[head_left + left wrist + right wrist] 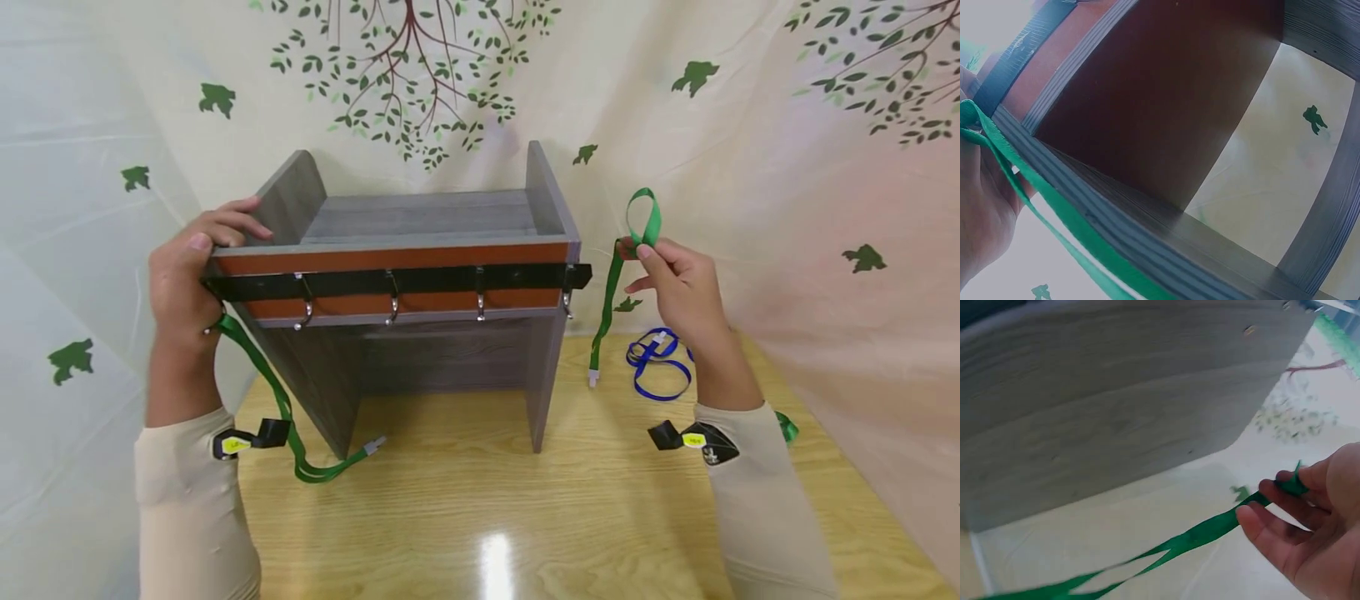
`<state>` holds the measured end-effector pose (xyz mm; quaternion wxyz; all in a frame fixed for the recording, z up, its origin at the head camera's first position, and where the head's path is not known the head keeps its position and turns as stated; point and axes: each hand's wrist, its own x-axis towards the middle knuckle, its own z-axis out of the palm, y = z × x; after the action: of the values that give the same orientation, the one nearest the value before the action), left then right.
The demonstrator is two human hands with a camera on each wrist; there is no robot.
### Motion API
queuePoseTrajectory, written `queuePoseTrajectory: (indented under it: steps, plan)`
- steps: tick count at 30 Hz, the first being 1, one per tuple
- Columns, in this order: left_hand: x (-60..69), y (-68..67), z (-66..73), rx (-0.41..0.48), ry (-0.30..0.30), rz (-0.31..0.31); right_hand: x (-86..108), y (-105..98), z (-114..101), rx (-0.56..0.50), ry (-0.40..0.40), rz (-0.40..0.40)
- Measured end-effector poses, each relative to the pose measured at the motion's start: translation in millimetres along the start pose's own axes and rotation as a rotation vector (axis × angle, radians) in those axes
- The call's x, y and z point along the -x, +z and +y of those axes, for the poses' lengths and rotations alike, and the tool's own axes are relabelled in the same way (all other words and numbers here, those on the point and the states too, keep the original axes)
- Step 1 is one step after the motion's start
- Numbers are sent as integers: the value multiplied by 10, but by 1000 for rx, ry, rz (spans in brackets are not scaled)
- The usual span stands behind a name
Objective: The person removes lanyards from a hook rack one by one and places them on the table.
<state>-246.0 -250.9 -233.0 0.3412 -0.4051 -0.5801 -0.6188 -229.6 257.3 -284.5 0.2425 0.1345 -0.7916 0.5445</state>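
A grey wooden shelf [442, 218] with a black hook strip [435, 282] along its brown front stands on the table. My left hand [197, 262] grips its upper left corner, fingers over the top board. Under that hand a green lanyard [262, 367] hangs from the strip's left end, its clip near the table; what it hangs on is mostly hidden by the hand. To the right of the shelf, my right hand [678, 287] pinches another green lanyard [611, 300]. That lanyard's loop stands above the fingertips, and its clip end dangles below.
Blue lanyards [660, 367] lie coiled on the table [465, 492] beyond the right forearm. A piece of green ribbon [786, 427] shows beside the right sleeve. A leaf-printed cloth [615, 100] hangs behind and around the table.
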Motion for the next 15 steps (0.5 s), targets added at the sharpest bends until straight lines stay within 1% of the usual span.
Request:
queuePoseTrajectory:
  steps: [1,4,6,11,15]
  plan:
    - [-1,-5,0,2,-19,7,-18,14,64,-6,-11,-2]
    - [-8,-8,-6,0,-17,3,-38,55,256,8,-30,-9]
    - [-14,-6,-11,1,-14,4,-25,77,369,19,-24,-19]
    - [-16,-8,-18,-12,-26,11,44,133,580,6,50,-40]
    - [-12,-25,-21,-23,-33,17,100,172,708,11,139,-73]
